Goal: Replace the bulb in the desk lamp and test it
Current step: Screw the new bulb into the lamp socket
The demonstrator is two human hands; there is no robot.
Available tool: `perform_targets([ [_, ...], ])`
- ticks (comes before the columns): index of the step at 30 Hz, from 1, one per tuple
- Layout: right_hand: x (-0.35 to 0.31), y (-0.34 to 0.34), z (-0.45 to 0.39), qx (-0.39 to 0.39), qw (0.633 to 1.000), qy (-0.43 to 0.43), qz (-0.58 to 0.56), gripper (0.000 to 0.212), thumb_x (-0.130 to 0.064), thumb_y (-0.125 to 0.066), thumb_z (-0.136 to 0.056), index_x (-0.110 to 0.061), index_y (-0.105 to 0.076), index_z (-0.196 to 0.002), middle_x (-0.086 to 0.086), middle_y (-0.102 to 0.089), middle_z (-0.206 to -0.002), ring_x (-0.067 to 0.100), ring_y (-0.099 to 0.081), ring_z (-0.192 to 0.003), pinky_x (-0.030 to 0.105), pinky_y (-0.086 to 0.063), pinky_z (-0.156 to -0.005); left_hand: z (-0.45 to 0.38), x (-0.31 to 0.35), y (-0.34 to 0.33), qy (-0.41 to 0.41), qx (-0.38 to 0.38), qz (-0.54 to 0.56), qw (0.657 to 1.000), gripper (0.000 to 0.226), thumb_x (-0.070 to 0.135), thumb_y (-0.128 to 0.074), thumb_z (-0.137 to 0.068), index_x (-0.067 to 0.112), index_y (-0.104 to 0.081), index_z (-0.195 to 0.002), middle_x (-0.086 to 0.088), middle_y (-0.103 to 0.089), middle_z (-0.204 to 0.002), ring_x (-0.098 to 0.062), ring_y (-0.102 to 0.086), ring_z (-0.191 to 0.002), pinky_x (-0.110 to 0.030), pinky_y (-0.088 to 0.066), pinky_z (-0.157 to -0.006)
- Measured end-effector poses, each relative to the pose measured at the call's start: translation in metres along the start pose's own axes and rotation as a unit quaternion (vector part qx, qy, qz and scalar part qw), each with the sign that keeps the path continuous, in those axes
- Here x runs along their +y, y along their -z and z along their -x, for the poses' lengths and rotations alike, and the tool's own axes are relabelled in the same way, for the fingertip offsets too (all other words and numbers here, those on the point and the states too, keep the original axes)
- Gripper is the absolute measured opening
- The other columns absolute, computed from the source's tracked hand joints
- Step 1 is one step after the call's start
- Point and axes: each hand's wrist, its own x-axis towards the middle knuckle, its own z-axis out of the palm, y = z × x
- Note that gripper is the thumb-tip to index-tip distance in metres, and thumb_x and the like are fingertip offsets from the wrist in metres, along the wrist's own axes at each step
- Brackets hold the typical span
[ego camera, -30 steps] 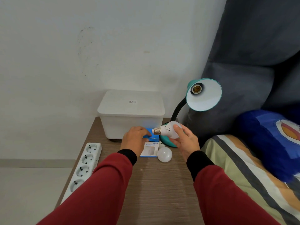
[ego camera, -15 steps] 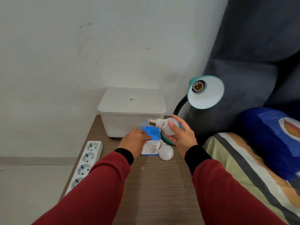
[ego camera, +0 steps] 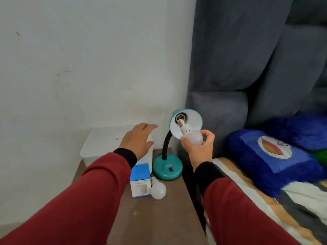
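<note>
A teal desk lamp stands at the back right of the wooden table, its base [ego camera: 167, 167] flat and its shade [ego camera: 192, 121] tilted towards me. My right hand [ego camera: 200, 149] grips a white bulb [ego camera: 192, 134] by its globe. The bulb's metal screw end sits at the mouth of the socket [ego camera: 179, 118] inside the shade. My left hand [ego camera: 138, 138] hovers open, fingers spread, above the table to the left of the lamp, holding nothing. A second white bulb [ego camera: 158, 190] lies on the table beside a blue and white bulb box [ego camera: 140, 181].
A white lidded plastic bin [ego camera: 102, 144] stands against the wall behind my left hand. A grey padded headboard [ego camera: 247, 85] and a bed with a blue cartoon pillow [ego camera: 272, 156] and striped blanket [ego camera: 265, 209] border the table's right edge [ego camera: 187, 191].
My right hand lifted the bulb from above the box up to the lamp socket. My left hand left the box and rose, open, beside the lamp. The view shifted right; the power strip left the frame.
</note>
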Motion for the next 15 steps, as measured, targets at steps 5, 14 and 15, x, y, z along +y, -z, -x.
perform_targets([
  [5, -0.001, 0.001, -0.024, 0.028, 0.989, 0.005, 0.147, 0.053, -0.025, -0.077, -0.070, -0.027, -0.041, -0.110, 0.012, -0.055, -0.116, 0.025, -0.051, -0.093, 0.026, -0.040, -0.079, -0.053, 0.032, 0.015, -0.084, -0.007, 0.021, 0.996, 0.084, 0.018, -0.067, -0.085, 0.032, -0.015, -0.150, 0.000, -0.032, -0.149, -0.019, -0.037, -0.134, -0.035, -0.039, -0.108],
  [14, -0.008, -0.025, -0.042, 0.042, 0.983, -0.006, 0.177, 0.063, -0.028, -0.076, -0.075, -0.020, -0.041, -0.126, 0.018, -0.051, -0.126, 0.033, -0.050, -0.115, 0.033, -0.043, -0.091, -0.091, 0.036, 0.009, -0.130, -0.079, 0.014, 0.988, 0.092, 0.000, -0.065, -0.084, 0.040, -0.013, -0.148, 0.007, -0.033, -0.152, -0.015, -0.037, -0.137, -0.026, -0.034, -0.111],
  [15, -0.008, -0.027, -0.043, 0.041, 0.984, -0.005, 0.176, 0.064, -0.029, -0.076, -0.075, -0.020, -0.041, -0.128, 0.018, -0.050, -0.127, 0.033, -0.050, -0.116, 0.034, -0.042, -0.092, -0.092, 0.036, 0.009, -0.127, -0.082, 0.014, 0.988, 0.091, 0.000, -0.064, -0.086, 0.042, -0.013, -0.147, 0.006, -0.036, -0.151, -0.016, -0.039, -0.136, -0.026, -0.034, -0.110],
])
